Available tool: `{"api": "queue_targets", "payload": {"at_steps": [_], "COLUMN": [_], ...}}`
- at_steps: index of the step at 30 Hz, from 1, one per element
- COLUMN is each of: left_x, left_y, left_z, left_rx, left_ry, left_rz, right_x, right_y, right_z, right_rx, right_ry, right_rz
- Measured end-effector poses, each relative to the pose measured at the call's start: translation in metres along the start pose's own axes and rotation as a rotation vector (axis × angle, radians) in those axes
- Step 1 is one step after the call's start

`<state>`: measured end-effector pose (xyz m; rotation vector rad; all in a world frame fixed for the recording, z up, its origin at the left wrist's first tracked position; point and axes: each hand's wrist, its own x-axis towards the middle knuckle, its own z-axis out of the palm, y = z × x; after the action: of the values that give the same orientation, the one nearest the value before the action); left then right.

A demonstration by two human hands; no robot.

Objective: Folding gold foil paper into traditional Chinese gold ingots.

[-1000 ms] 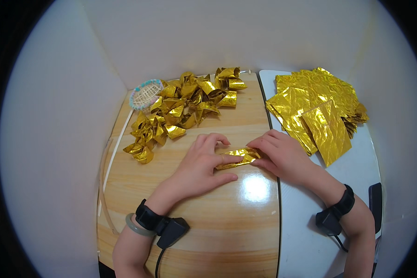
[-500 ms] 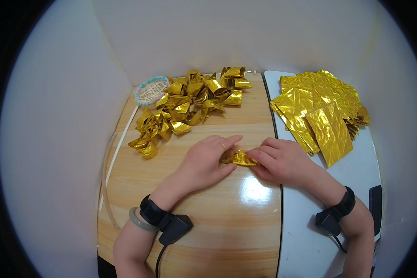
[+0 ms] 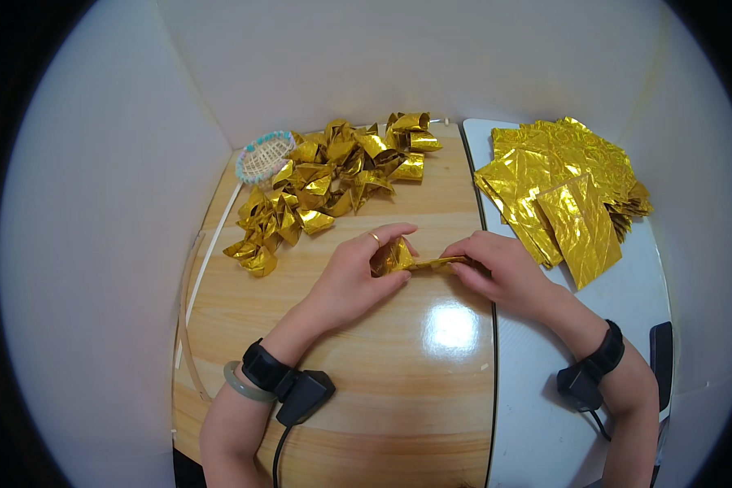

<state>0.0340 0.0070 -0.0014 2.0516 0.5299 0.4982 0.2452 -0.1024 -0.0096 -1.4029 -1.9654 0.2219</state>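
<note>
A partly folded sheet of gold foil paper [image 3: 394, 257] is held between my two hands above the wooden table. Its left part bulges open inside my left hand [image 3: 356, 272], whose fingers and thumb curl round it. The right part is narrow and flat, pinched between the thumb and fingers of my right hand [image 3: 500, 266]. Beyond my left hand lies a heap of folded gold foil pieces [image 3: 333, 175], curled and pointed in shape. To the far right rests a stack of flat gold foil sheets [image 3: 565, 175], loosely fanned.
A small woven basket [image 3: 262, 160] with a turquoise and pale rim leans by the heap. The wooden tabletop [image 3: 382, 390] meets a white table [image 3: 537, 407] along a dark seam. Pale walls [image 3: 325, 57] close in the back and sides. A dark flat object [image 3: 661, 366] sits at the right edge.
Both hands have lifted slightly away from me. The foil paper now shows a bulging left end and a thin right end, where before it lay lower and more covered by my fingers.
</note>
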Motion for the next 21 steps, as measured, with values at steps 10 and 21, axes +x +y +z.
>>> {"api": "queue_targets", "payload": {"at_steps": [10, 21], "left_x": [0.000, -0.001], "left_y": [-0.001, 0.010], "left_z": [0.001, -0.004], "left_rx": [0.040, 0.060], "left_ry": [0.065, 0.320], "left_rz": [-0.014, -0.321], "right_x": [-0.001, 0.001], "right_y": [-0.001, -0.004], "right_z": [-0.001, -0.002], "right_rx": [0.078, 0.218], "right_ry": [-0.070, -0.046], "right_rz": [0.042, 0.214]}}
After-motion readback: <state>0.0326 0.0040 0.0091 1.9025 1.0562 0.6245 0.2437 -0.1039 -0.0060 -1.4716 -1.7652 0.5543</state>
